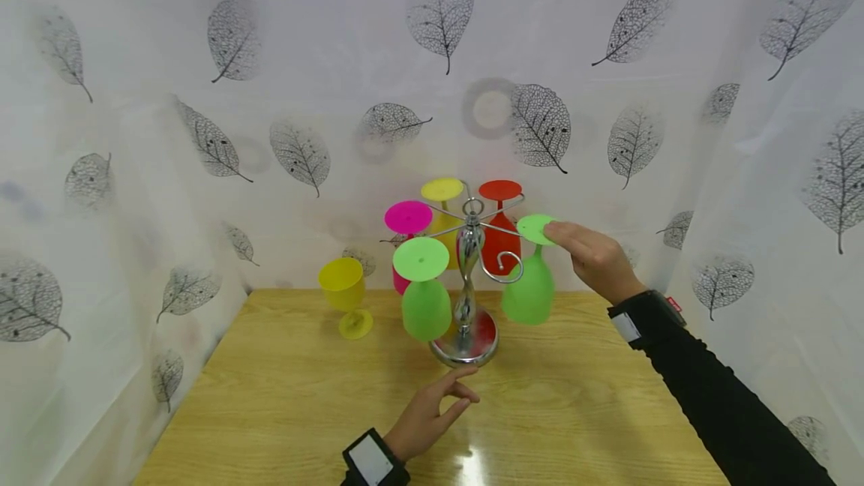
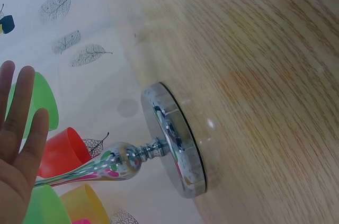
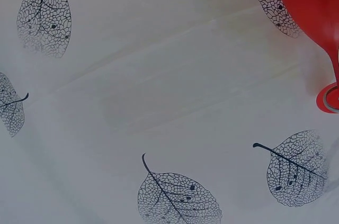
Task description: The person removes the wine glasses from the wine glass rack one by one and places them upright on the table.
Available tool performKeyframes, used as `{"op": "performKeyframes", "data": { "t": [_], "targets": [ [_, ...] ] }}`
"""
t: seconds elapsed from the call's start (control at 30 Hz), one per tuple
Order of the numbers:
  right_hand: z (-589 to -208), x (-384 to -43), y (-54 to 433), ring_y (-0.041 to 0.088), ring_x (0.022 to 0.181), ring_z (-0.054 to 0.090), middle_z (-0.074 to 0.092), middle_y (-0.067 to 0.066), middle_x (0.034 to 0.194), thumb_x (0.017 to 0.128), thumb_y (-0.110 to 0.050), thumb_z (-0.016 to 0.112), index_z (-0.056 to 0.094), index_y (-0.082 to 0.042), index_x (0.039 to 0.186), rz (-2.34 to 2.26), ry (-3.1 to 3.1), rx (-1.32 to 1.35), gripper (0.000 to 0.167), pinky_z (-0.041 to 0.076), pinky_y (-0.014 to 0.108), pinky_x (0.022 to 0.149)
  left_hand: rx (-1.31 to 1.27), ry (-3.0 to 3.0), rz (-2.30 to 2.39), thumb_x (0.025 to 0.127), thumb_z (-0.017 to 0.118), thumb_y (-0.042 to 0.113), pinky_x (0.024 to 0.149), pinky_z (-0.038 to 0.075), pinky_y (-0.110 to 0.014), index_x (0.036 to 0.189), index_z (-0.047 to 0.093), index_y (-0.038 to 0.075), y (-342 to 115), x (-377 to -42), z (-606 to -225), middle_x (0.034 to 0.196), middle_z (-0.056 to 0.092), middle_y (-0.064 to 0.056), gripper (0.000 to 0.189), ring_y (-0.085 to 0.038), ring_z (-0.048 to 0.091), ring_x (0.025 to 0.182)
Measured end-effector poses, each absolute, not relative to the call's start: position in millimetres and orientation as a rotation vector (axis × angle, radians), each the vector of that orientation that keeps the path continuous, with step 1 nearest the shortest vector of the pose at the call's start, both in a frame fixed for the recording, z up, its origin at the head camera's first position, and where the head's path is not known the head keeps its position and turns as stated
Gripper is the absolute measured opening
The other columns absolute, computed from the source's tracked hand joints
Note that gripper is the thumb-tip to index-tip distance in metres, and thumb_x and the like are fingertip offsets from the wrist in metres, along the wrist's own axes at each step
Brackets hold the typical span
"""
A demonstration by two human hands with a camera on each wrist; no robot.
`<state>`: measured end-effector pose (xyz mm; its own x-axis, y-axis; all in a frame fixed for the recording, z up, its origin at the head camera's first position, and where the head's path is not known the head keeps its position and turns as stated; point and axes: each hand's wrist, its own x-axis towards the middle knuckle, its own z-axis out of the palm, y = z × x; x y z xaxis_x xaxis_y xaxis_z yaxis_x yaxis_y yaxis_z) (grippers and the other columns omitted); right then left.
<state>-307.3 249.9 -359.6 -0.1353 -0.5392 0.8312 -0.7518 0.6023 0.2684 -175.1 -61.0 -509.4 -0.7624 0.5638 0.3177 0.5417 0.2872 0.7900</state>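
A chrome goblet rack [image 1: 470, 265] with a round base stands on the table, and coloured plastic goblets hang upside down by their feet from its arms. My right hand [image 1: 594, 255] pinches the edge of the foot of a light green goblet [image 1: 529, 291] on the right side of the rack; the thumb is mostly hidden. In front of the rack's base, my left hand [image 1: 428, 415] holds nothing, its fingers loosely extended. The left wrist view shows that hand's fingers [image 2: 21, 102] spread beside the rack's stem [image 2: 122, 160]. The right wrist view shows no hand.
Another green goblet [image 1: 427, 310], a magenta goblet [image 1: 408, 217], a yellow goblet [image 1: 442, 189] and a red goblet [image 1: 500, 246] also hang on the rack. Left of it, a yellow goblet [image 1: 342, 285] stands upright on the wooden table [image 1: 283, 381]. A leaf-print curtain [image 1: 378, 36] hangs behind.
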Motion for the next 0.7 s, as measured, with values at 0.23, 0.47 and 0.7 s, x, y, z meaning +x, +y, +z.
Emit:
{"op": "performKeyframes", "data": {
  "t": [0.23,0.47,0.7],
  "targets": [
    [-354.4,-309.2,239.4,0.031,0.088,0.069,0.071,0.016,0.102,0.100,-0.010,0.035,0.068,0.001,0.108,0.228,-1.818,1.092,0.036,0.056,0.040,0.072,1.095,2.508,1.524,0.098,0.049,0.023,0.095,0.051,-0.033,0.141,0.038,0.020,-63.8,-175.2,-509.3,0.102,0.071,-0.002,0.045,-0.011,0.064,0.103],
    [-347.8,-318.1,227.5,0.032,0.089,0.069,0.071,0.017,0.101,0.081,0.012,0.062,0.068,0.002,0.106,0.231,-1.832,1.154,0.028,0.057,0.042,0.075,1.062,2.493,1.529,0.097,0.050,0.023,0.095,0.051,-0.032,0.141,0.038,0.022,-68.0,-176.1,-510.1,0.103,0.071,0.000,0.045,-0.011,0.064,0.103],
    [-336.6,-329.2,220.2,0.031,0.088,0.069,0.071,0.016,0.100,0.059,0.020,0.074,0.067,0.001,0.106,0.168,-1.837,1.174,0.051,0.057,0.041,0.071,1.034,2.501,1.504,0.098,0.048,0.027,0.095,0.051,-0.032,0.142,0.037,0.023,-72.3,-175.6,-509.8,0.104,0.070,0.003,0.045,-0.010,0.063,0.104]
  ]
}}
